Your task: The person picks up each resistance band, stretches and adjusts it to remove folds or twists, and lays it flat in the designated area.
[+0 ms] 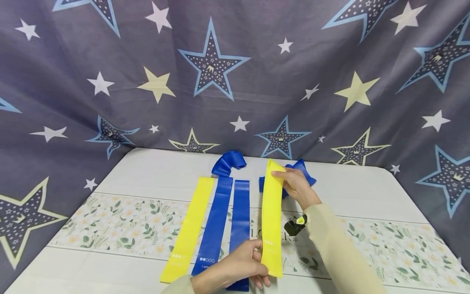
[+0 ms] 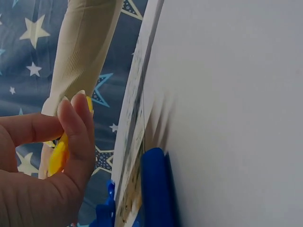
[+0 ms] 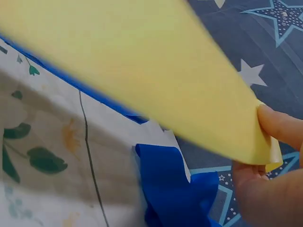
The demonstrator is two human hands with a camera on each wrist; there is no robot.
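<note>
Against a star-printed curtain (image 1: 209,122), above a white tablecloth (image 1: 154,171), pinches a raised yellow band (image 1: 271,216) between thumb and fingers of the left hand (image 1: 238,263) at the near end and the right hand (image 1: 299,185) at the far end. Looks roughly halfway through laying out, with one flat yellow band (image 1: 187,228) and two flat blue bands (image 1: 240,228) down to its left, and the held one plus at least two crumpled blue bands (image 1: 224,161) to go, for two yellows and four or more blues
</note>
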